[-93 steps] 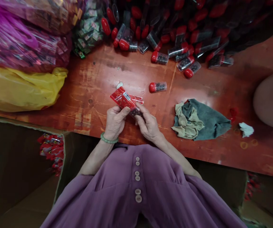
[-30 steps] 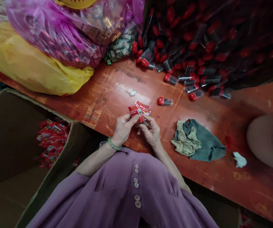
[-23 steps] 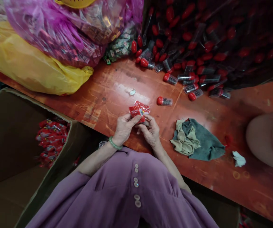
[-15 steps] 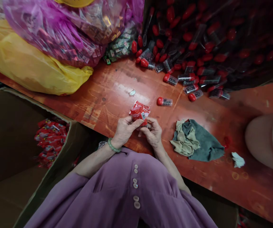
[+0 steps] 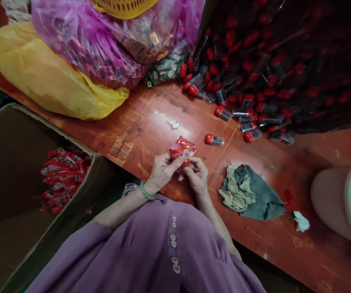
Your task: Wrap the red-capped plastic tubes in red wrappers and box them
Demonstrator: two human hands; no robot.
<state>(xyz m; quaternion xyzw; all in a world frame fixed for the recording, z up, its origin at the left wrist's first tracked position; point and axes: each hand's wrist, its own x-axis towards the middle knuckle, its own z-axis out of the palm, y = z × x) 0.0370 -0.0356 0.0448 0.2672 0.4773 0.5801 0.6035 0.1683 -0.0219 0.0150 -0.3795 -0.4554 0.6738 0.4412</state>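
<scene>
Pinching the red packet (image 5: 178, 152) between thumb and fingers, the left hand (image 5: 161, 172) holds it above the near edge of the table (image 5: 126, 146), at the middle. The right hand (image 5: 197, 176) has its fingers closed on the near right corner of the same packet. At least 1 more red wrapper (image 5: 189, 144) shows just behind it, on the far side.

As I judge, the handling of this 1 packet is in the middle and not yet finished. In the cardboard box (image 5: 25, 244) at the left, many similar packets (image 5: 64, 179) lie together, so these are perhaps the completed part. Much seems to be left: 1 red-capped tube (image 5: 214, 139) lies alone, near and to the right of the packet, and a large pile of tubes (image 5: 250, 112) lies farther at the far right.

The fingers cover the near part of the packet, so I cannot tell what is inside or whether it is closed. The far right of the pile is too dark for counting, and the bucket (image 5: 331, 199) is cut off at the right.
</scene>
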